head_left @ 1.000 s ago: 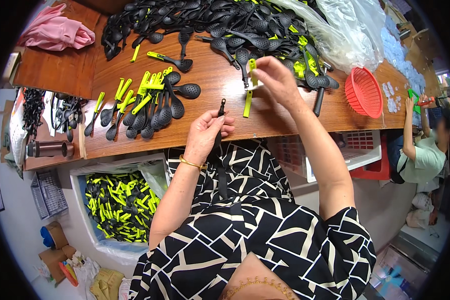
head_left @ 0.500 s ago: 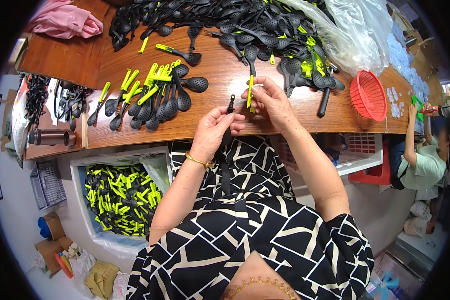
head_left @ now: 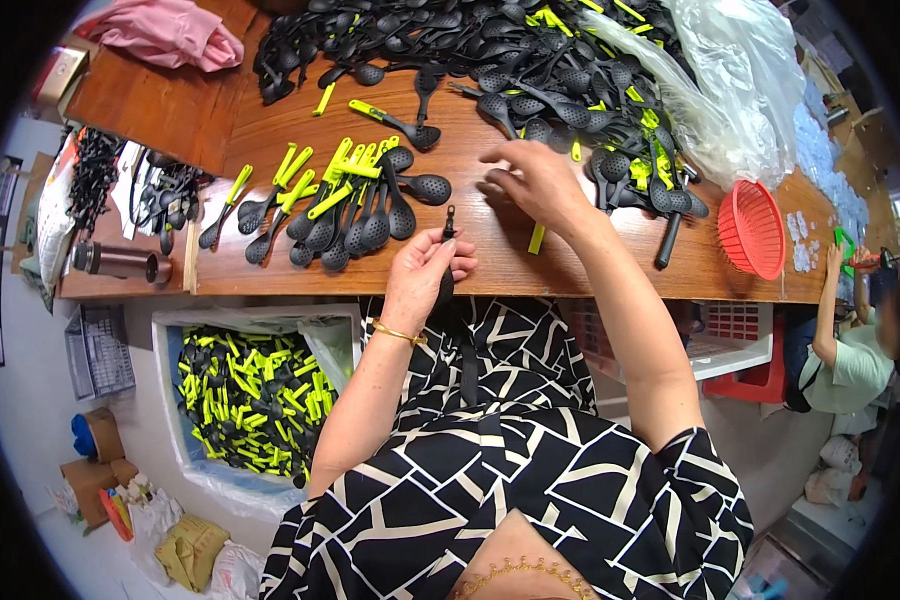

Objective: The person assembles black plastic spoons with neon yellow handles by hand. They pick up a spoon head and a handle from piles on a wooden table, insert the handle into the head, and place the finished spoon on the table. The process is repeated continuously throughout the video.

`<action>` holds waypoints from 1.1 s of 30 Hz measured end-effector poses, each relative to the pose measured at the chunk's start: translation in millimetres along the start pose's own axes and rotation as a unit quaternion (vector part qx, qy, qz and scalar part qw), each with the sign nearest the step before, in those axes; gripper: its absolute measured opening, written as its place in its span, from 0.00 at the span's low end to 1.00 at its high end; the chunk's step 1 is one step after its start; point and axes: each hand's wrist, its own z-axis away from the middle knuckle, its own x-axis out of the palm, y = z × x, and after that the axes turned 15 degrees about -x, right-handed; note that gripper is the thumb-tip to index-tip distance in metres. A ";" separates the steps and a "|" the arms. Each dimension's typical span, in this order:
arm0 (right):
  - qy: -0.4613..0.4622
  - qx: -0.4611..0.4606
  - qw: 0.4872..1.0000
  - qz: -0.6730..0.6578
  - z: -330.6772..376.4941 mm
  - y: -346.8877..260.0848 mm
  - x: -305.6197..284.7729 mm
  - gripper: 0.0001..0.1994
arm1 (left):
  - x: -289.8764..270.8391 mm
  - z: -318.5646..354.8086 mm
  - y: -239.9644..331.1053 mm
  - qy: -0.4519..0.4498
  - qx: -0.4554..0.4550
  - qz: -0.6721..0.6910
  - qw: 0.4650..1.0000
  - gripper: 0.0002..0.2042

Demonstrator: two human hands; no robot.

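My left hand (head_left: pixel 426 275) is closed around a black spoon (head_left: pixel 449 222). The narrow end of its handle, with a hole, points up past my thumb, and a dark rounded part shows below my fingers. To the right, my right hand (head_left: pixel 538 182) reaches over the table with thumb and forefinger apart and nothing visible between them. Beneath it lies a yellow-green handle end (head_left: pixel 537 238); the hand hides what it joins. Left of my hands, a bunch of black slotted spoons (head_left: pixel 375 228) with yellow-green handles lies on the wooden table (head_left: pixel 480 270).
A large heap of black spoons (head_left: pixel 490 45) covers the far side, beside clear plastic sheeting (head_left: pixel 740 90). A red basket (head_left: pixel 752 230) stands at right. Below left is a lined box of spoons (head_left: pixel 255 400). A co-worker (head_left: pixel 850 350) works at far right.
My right hand has let go of the yellow-green piece it pinched, and its fingers have spread. My left hand still holds the black spoon. The whole view has shifted slightly.
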 end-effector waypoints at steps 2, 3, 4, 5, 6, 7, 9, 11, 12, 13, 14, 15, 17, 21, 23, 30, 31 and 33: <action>-0.031 0.002 0.999 0.036 -11.8 9.1 -1.8 0.11 | 0.9 -2.2 -1.1 0.004 -0.005 0.003 1.000 0.13; -0.023 0.009 0.998 0.063 -12.3 16.2 -6.3 0.10 | 2.0 0.0 0.5 0.011 -0.009 -0.006 1.000 0.13; -0.014 0.014 0.996 0.088 -11.8 23.2 -8.9 0.10 | 1.0 0.7 -0.6 0.020 -0.003 -0.011 1.000 0.13; 0.011 0.025 0.994 0.109 -4.9 35.2 -16.9 0.09 | 0.2 0.2 -4.0 0.014 0.003 -0.009 1.000 0.12; 0.037 0.032 0.991 0.125 3.8 46.1 -26.3 0.09 | -2.3 -0.3 -6.2 0.014 0.011 -0.007 1.000 0.12; 0.042 0.048 0.981 0.181 12.8 50.5 -39.4 0.08 | -1.9 0.1 -5.9 0.016 0.013 -0.015 1.000 0.12; -0.024 0.034 0.962 0.269 35.2 65.6 -59.5 0.09 | 0.6 1.5 -5.6 0.020 0.016 -0.032 0.999 0.12; -0.049 0.016 0.948 0.315 52.3 79.1 -61.4 0.10 | 2.6 -0.4 -5.0 0.014 0.017 -0.063 0.998 0.11; -0.053 0.012 0.945 0.322 51.6 77.8 -61.9 0.10 | 3.1 -0.9 -3.6 0.014 0.021 -0.078 0.997 0.11; -0.058 0.007 0.942 0.329 50.0 76.5 -60.6 0.11 | 4.3 -0.1 -3.7 0.017 0.025 -0.082 0.996 0.11; -0.063 0.003 0.940 0.336 48.2 75.0 -59.2 0.11 | 5.8 1.1 -4.0 0.023 0.028 -0.083 0.996 0.11; -0.070 -0.009 0.939 0.337 44.4 76.2 -60.0 0.12 | 7.9 1.7 -3.0 0.027 0.031 -0.086 0.995 0.11; -0.074 -0.030 0.942 0.326 40.3 73.5 -57.1 0.10 | 6.5 1.2 -6.1 0.035 0.037 -0.076 0.996 0.11; -0.050 0.013 0.952 0.300 47.1 48.8 -51.8 0.05 | 2.5 0.1 -12.2 0.042 0.058 -0.067 0.995 0.11; -0.031 0.046 0.954 0.293 55.6 52.0 -45.7 0.03 | 4.1 -2.0 -12.3 0.044 0.061 -0.081 0.994 0.11; -0.126 0.132 0.962 0.202 49.8 54.8 -60.3 0.06 | 5.7 -1.1 -7.3 0.036 0.032 -0.083 0.995 0.11; -0.168 0.154 0.956 0.185 42.8 46.8 -68.5 0.08 | 5.8 -0.9 -7.9 0.040 0.035 -0.087 0.995 0.11; -0.143 0.123 0.959 0.212 47.9 49.2 -65.0 0.07 | 7.5 -1.3 -8.3 0.044 0.041 -0.098 0.993 0.11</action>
